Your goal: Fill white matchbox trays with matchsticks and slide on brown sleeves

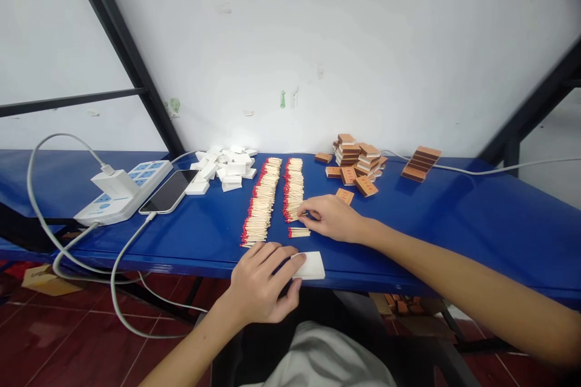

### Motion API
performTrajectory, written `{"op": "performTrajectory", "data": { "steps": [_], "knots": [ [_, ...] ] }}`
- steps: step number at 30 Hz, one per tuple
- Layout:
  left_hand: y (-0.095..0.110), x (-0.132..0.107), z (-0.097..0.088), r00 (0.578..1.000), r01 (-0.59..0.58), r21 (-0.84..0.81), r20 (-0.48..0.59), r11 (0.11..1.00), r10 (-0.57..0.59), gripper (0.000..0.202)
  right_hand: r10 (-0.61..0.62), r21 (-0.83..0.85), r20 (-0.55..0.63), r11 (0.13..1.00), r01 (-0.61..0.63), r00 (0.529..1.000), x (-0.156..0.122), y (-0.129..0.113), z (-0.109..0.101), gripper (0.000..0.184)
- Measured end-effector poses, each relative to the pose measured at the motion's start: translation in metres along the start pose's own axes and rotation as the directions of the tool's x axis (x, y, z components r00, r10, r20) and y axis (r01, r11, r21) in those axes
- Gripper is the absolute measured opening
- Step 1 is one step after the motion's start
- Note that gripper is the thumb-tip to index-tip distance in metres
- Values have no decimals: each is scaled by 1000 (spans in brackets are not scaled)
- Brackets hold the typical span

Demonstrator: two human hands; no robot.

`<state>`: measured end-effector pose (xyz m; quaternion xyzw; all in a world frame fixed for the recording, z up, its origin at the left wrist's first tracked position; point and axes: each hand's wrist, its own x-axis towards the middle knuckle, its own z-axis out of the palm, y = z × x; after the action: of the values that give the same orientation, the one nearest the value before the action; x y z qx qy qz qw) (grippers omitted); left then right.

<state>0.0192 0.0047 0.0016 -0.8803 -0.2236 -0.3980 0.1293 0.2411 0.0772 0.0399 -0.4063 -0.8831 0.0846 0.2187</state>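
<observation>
My left hand (267, 283) is closed on a white matchbox tray (313, 265) at the table's front edge, thumb below and fingers over its left end. My right hand (334, 217) pinches at the near end of the right row of red-tipped matches (294, 187); its fingertips partly hide what they grip. Just under these fingers lies a small separate group of matches (298, 232). A longer row of matches (262, 199) runs alongside on the left, its near end close to my left knuckles.
White trays (231, 169) are heaped at the back left. Brown matchboxes (358, 157) are piled at the back right, with a brown folded sleeve piece (422, 163) beyond. A phone (170, 191), a power strip (152, 175) and a looping white cable (113, 281) occupy the left.
</observation>
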Motion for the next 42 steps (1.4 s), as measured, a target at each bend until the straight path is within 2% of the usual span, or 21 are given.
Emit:
{"op": "performTrajectory", "data": {
  "steps": [13, 19, 42],
  "knots": [
    [0, 0, 0, 1000, 0, 3, 6, 1000, 0, 28, -69, 11, -10, 998, 69, 998, -2, -1, 1, 9],
    [0, 0, 0, 1000, -5, 1, -3, 1000, 5, 29, -65, -6, -28, 998, 65, 997, -3, -1, 0, 9],
    [-2, -1, 1, 1000, -16, -5, -2, 1000, 16, 28, -67, 4, 19, 998, 67, 998, -4, -3, -1, 7]
  ]
}}
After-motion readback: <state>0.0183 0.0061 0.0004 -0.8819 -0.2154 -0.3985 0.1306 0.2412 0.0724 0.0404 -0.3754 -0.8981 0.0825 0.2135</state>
